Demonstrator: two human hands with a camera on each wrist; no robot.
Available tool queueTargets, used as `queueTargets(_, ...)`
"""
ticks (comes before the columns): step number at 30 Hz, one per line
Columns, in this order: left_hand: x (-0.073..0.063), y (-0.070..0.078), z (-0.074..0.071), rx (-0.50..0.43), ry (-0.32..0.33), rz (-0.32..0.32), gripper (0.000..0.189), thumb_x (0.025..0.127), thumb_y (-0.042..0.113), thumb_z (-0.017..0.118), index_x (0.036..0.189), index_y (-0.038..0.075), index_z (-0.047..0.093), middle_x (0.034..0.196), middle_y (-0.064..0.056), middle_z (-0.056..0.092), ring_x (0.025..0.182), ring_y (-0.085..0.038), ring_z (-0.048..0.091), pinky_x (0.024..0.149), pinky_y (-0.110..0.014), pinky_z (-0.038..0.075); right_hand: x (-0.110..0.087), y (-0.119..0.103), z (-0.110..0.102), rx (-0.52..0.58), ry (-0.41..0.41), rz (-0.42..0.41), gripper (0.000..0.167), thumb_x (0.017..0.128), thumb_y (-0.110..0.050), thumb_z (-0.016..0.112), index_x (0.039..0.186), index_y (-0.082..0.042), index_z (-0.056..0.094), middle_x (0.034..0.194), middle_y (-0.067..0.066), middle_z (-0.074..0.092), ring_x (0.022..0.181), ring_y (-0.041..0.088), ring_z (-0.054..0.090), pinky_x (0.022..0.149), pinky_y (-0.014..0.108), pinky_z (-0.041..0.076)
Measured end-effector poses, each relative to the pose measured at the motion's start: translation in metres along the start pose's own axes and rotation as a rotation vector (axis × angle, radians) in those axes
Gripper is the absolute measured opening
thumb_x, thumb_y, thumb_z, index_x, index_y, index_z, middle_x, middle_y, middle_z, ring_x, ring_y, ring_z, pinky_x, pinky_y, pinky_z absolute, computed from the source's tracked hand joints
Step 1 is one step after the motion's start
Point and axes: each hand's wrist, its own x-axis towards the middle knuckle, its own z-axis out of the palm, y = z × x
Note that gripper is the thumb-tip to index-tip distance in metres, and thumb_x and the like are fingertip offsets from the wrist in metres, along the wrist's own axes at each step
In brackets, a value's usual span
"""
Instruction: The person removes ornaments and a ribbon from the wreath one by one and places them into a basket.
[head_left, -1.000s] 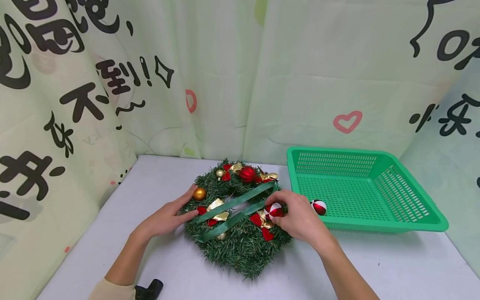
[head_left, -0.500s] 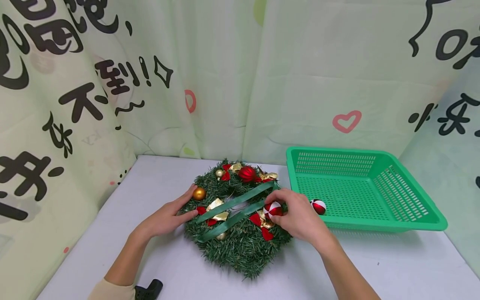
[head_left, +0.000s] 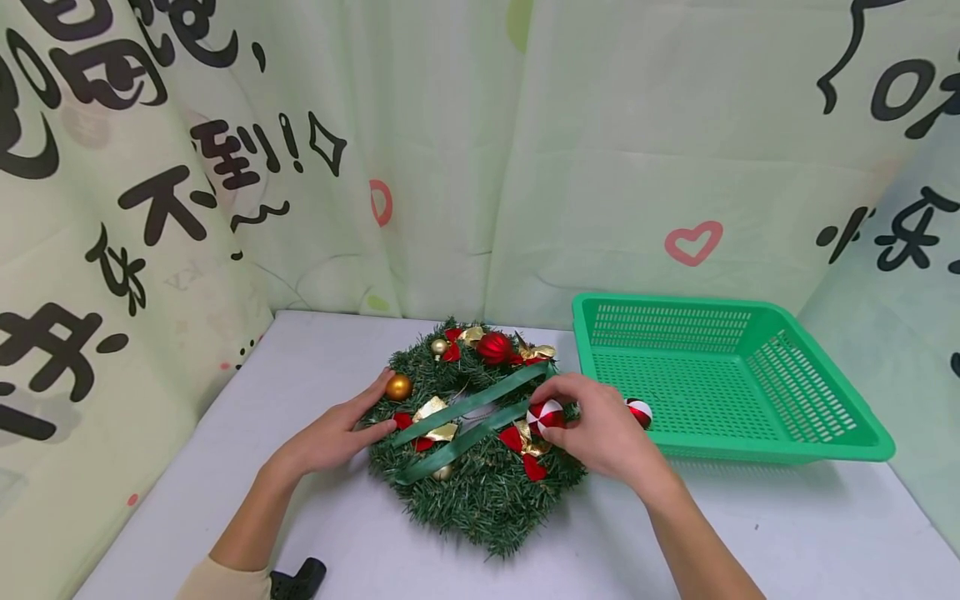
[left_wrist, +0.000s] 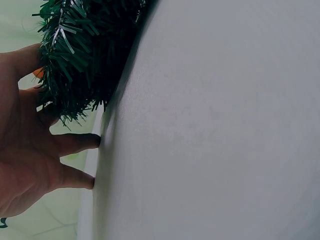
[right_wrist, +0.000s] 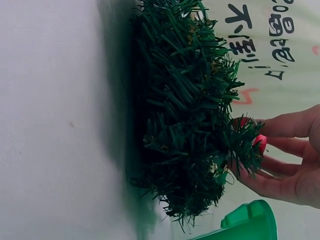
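A green Christmas wreath point(head_left: 487, 512) lies on the table, decorated with red and gold bows, small baubles and a dark green ribbon point(head_left: 480, 400). On its right side, my right hand point(head_left: 600, 425) pinches a red-and-white ball ornament point(head_left: 545, 417) between thumb and fingers, right at a red-and-gold bow point(head_left: 534, 462). The right wrist view shows only a red sliver of that ball behind the needles. My left hand point(head_left: 337, 429) rests along the wreath's left edge with fingers extended, beside an orange-gold bauble point(head_left: 399, 387). In the left wrist view, two fingertips point(left_wrist: 82, 143) reach down to the tabletop.
A green plastic basket point(head_left: 750, 450) stands right of the wreath. A second red-and-white ball point(head_left: 641, 412) shows at its near left corner, partly behind my right hand. Printed curtains point(head_left: 525, 167) border the white table point(head_left: 330, 533) at the back and sides.
My right hand has shifted very slightly to the right, and the pinched ball has turned a little. More of the second ball is now covered. The left hand and wreath stay put.
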Motion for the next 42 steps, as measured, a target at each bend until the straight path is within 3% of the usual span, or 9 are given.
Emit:
queueTargets(13,0.001,0.000,-0.001,0.001,0.006,0.013,0.081,0.108,0.047,0.054,0.169,0.016,0.012,0.176,-0.009,0.011,0.159,-0.039,0.018,0.125,-0.063,0.024,-0.002,0.002,-0.009,0.079,0.033,0.000,0.029,0.088,-0.003,0.081,0.112,-0.018,0.074,0.115,0.003,0.070,0.109,0.024,0.063,0.081,0.030,0.063)
queueTargets(28,-0.001,-0.001,0.001,-0.004,0.005,0.017,0.080,0.108,0.048,0.053,0.169,0.016,0.012,0.176,-0.010,0.011,0.159,-0.040,0.018,0.124,-0.064,0.024,-0.002,0.005,-0.014,0.107,0.043,-0.009,0.028,0.089,-0.002,0.080,0.114,-0.016,0.074,0.119,0.006,0.069,0.111,0.026,0.063,0.081,0.029,0.064)
queueTargets(42,-0.002,0.003,-0.001,-0.006,-0.001,0.004,0.081,0.108,0.047,0.053,0.169,0.016,0.011,0.176,-0.009,0.010,0.159,-0.039,0.017,0.125,-0.064,0.023,-0.002,0.009,-0.025,0.162,0.130,0.003,0.032,0.089,-0.005,0.081,0.120,-0.013,0.074,0.125,0.009,0.070,0.117,0.031,0.066,0.085,0.034,0.064)
